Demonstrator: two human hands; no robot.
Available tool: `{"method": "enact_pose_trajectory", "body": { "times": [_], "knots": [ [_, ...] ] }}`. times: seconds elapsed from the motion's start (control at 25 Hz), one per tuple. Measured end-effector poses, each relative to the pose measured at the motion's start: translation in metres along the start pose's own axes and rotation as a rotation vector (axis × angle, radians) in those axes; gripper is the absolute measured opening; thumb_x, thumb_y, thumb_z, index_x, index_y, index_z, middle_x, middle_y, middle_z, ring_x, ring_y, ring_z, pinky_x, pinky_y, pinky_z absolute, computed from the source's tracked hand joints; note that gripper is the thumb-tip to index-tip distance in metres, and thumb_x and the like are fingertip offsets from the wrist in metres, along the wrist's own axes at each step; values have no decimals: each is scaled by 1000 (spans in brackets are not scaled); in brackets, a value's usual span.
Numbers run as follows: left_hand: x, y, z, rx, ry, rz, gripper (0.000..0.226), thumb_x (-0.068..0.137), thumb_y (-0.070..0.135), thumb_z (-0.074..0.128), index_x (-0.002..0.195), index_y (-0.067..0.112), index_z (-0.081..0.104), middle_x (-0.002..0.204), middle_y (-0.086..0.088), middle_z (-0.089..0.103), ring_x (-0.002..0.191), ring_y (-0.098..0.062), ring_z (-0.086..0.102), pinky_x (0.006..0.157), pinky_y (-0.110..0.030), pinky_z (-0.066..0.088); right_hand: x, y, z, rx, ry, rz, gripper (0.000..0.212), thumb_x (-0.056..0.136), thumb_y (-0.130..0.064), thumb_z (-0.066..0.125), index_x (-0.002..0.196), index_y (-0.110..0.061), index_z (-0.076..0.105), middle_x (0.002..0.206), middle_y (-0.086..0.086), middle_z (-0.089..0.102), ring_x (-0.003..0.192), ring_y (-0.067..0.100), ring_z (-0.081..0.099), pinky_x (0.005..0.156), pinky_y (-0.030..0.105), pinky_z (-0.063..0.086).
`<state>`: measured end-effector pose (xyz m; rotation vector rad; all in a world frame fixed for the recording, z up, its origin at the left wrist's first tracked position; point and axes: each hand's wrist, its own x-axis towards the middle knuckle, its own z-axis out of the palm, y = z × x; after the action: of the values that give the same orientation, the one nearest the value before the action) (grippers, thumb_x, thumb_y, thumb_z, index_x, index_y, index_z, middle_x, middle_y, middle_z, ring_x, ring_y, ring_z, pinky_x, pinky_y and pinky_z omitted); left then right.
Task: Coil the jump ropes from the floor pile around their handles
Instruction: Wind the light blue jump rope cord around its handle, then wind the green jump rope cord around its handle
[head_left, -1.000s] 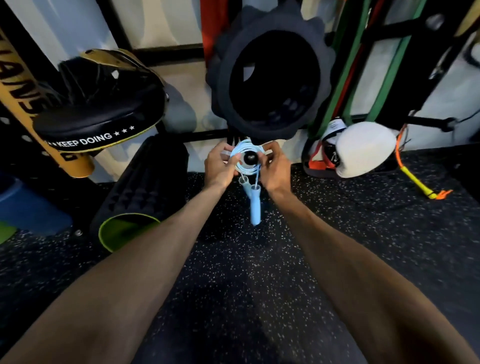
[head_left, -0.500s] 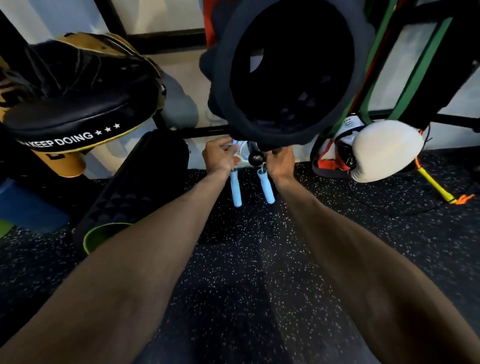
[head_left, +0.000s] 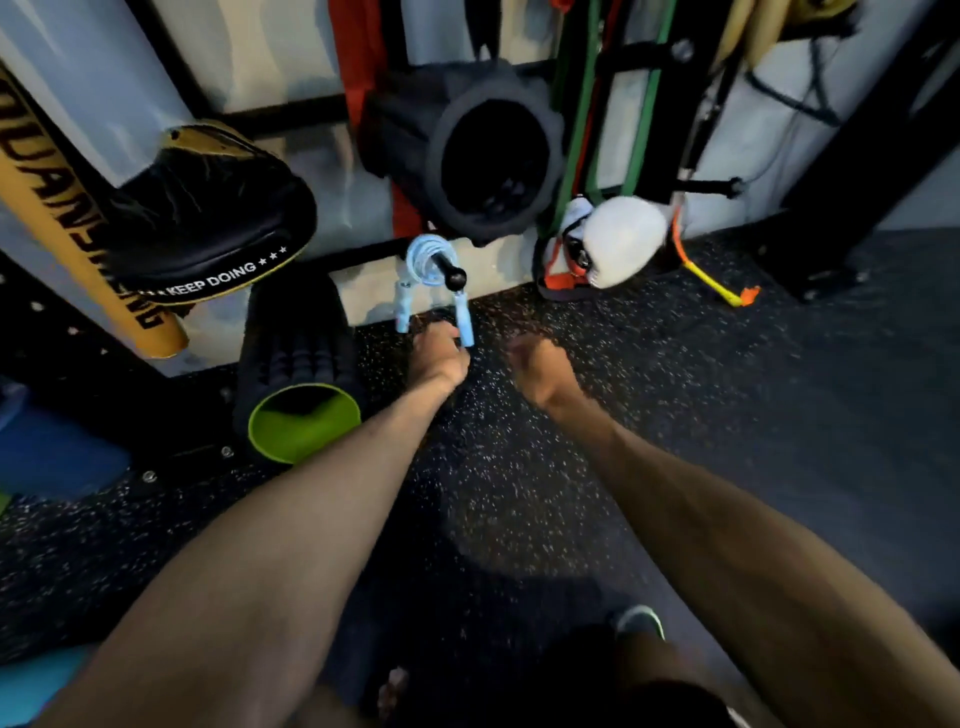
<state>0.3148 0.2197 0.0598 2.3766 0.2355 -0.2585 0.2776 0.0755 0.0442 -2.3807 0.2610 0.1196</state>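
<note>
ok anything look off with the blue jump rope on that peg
Nothing stands out. The light blue jump rope is coiled over the black peg, and both handles hang freely below it, one beside the left hand.

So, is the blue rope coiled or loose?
Coiled: the rope hangs in loops on the black peg, handles dangling below.
</note>
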Motion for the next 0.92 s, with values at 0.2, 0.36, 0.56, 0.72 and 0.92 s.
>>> {"method": "enact_pose_trajectory", "body": {
  "times": [0.2, 0.36, 0.56, 0.72, 0.92],
  "knots": [
    [-64, 46, -14, 301, -206, 302, 21, 92, 19, 61, 112, 19, 68, 121, -10, 65, 115, -29, 59, 97, -35, 46, -83, 7, -27, -169, -127, 164, 26, 93, -18, 46, 106, -13, 68, 106, 12, 71, 96, 31, 68, 80, 41, 56],
    [-114, 70, 8, 498, -458, 474, 17, 93, 22, 60, 108, 23, 67, 119, -6, 66, 110, -25, 61, 94, -38, 50, -145, 33, -65, -131, -84, 261, 16, 94, -16, 44, 87, -14, 58, 91, 8, 66, 82, 26, 63, 66, 34, 45],
    [-181, 61, 75, 654, -734, 625, 17, 92, 24, 61, 108, 24, 67, 114, -5, 68, 105, -23, 63, 95, -41, 51, -244, 99, -72, -30, -3, 513, 20, 91, -13, 46, 83, -13, 65, 90, 15, 69, 83, 31, 64, 69, 32, 43],
    [-244, 28, 145, 729, -881, 718, 18, 90, 23, 62, 108, 22, 68, 116, -7, 68, 107, -25, 63, 93, -35, 50, -335, 160, -35, 26, 40, 678, 21, 90, -13, 50, 89, -7, 70, 97, 23, 71, 97, 40, 67, 71, 36, 47],
    [-303, -55, 202, 854, -1005, 824, 13, 84, 20, 63, 96, 22, 69, 108, -10, 70, 105, -30, 65, 87, -35, 52, -413, 206, 31, 86, -14, 723, 22, 91, -12, 53, 94, 3, 70, 99, 28, 70, 95, 44, 67, 73, 40, 49]
  ]
}}
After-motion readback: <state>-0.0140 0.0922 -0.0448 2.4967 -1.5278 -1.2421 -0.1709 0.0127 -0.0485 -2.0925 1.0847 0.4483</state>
